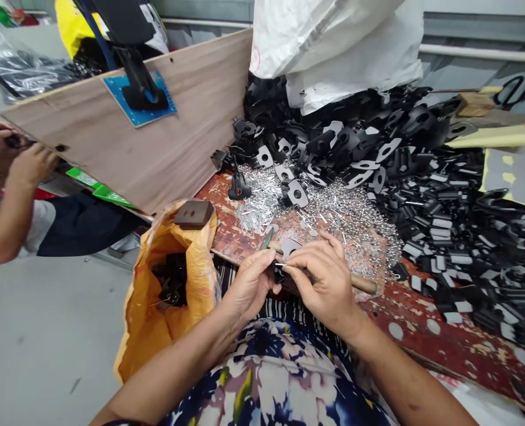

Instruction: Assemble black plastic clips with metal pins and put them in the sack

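My left hand point(251, 283) and my right hand point(327, 278) meet at the near edge of the worn red table point(422, 331). The left hand's fingers are closed on a small black plastic part point(279, 272). The right hand pinches a thin metal pin point(283, 264) at that part. A grey flat piece point(290, 246) sits just above the fingers. A wooden-handled tool point(363, 284) lies on the table under my right hand. Loose silver pins point(346, 213) are heaped just beyond my hands.
A big pile of black clips point(444, 177) covers the table's right and back, under a white sack point(333, 47). An orange bag point(164, 296) with black parts stands at my left. A plywood board point(155, 130) leans at the left; another person's hands point(18, 160) work beyond it.
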Available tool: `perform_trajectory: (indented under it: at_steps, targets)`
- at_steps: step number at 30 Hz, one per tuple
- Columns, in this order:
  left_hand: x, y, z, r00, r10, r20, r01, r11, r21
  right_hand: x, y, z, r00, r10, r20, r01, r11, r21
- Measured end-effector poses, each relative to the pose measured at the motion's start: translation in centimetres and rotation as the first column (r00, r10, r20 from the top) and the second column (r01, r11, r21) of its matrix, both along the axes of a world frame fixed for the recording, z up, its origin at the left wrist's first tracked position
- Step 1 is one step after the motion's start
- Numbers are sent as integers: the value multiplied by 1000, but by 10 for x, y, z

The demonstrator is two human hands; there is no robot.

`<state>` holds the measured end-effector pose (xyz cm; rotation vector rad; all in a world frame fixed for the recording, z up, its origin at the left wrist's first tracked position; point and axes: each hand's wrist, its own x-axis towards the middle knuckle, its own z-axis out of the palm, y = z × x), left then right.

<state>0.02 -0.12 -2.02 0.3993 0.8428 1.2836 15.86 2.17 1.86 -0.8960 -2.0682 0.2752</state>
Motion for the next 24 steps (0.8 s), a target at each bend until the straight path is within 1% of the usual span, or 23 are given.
perform_trajectory:
  at_steps: [3, 4, 6, 8, 10, 12, 14, 15, 16, 17, 18, 19, 20, 21, 22, 23, 24]
  targets:
    - [4, -2, -3, 999, 34, -22, -34, 999, 5, -4, -8, 2, 975, -6, 223, -37, 982, 185]
    - [6, -3, -3, 998, 57, -34, -57, 998, 10, -6, -10, 2, 956, -13, 293, -54, 974, 219]
    - [8, -4, -4, 994, 92, -56, -92, 996, 14, -9, -11, 2, 929, -18, 371, -70, 972, 223]
    - [6, -8, -2, 994, 86, -74, -86, 996, 4, -9, -11, -1, 930, -1, 368, -73, 980, 186]
    - [1, -16, 1, 997, 27, -68, -27, 1000, -2, -7, -13, -6, 948, 10, 319, -67, 984, 167]
    - [-8, -28, 1, 998, -47, -33, 48, 999, 14, -6, -17, -12, 969, 1, 246, -42, 986, 160]
    - [-16, -42, -2, 997, -77, -24, 78, 996, 40, -7, -23, -20, 983, 2, 186, -27, 991, 134]
    - [-21, -50, -5, 996, -62, -65, 66, 996, 52, -8, -27, -23, 984, 20, 176, -41, 993, 111]
    - [-25, -57, -7, 989, -31, -146, 41, 997, 64, -10, -29, -25, 982, 55, 183, -71, 994, 82]
    - [-30, -63, -9, 965, 10, -261, 12, 997, 81, -11, -30, -27, 974, 104, 200, -115, 992, 45]
    - [-36, -67, -11, 918, 54, -392, -13, 994, 108, -10, -29, -28, 962, 155, 225, -160, 987, 2]
    - [-42, -71, -11, 848, 87, -523, -18, 991, 136, -8, -25, -28, 947, 189, 261, -186, 982, -37]
    - [-49, -72, -10, 764, 103, -637, -6, 988, 153, -4, -20, -27, 932, 181, 313, -170, 983, -63]
    - [-55, -72, -9, 682, 106, -723, 11, 988, 156, 2, -12, -26, 915, 130, 381, -114, 991, -64]
    - [-62, -71, -8, 619, 103, -779, 25, 988, 151, 8, -3, -26, 886, 46, 461, -32, 999, -38]
    - [-67, -67, -8, 579, 93, -810, 35, 990, 139, 15, 6, -26, 841, -50, 539, 51, 999, 13]
    - [-70, -62, -9, 561, 85, -823, 40, 991, 130, 22, 15, -27, 784, -129, 607, 109, 992, 71]
